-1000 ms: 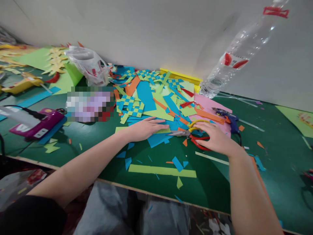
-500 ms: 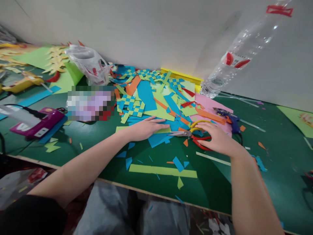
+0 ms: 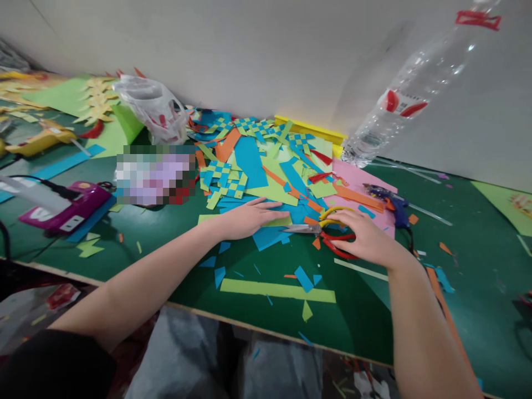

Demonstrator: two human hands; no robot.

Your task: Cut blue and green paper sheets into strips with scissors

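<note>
My left hand [image 3: 253,218] lies flat with its fingers stretched out over a light green paper strip [image 3: 210,219] and blue paper [image 3: 268,239]. In my right hand [image 3: 362,233] is a pair of scissors [image 3: 305,228], with one red and one yellow handle. Thumb and fingers are in or around the handles, though exactly how they sit is partly hidden. The blades point left, their tips close to the left fingertips and the end of the green strip. Closer to the front edge lies another light green strip [image 3: 276,291], among small blue and orange scraps [image 3: 303,279].
Woven blue-green paper pieces [image 3: 222,178] and loose strips pile up behind the hands. A clear plastic bottle [image 3: 386,116] stands at the wall. Right of the pile is a blue glue gun [image 3: 399,210]; a purple power strip [image 3: 68,210] and a yellow glue gun [image 3: 44,137] lie left.
My right hand has moved slightly left with the scissors, bringing the blade tips nearer my left fingers. My left hand has stayed in place.
</note>
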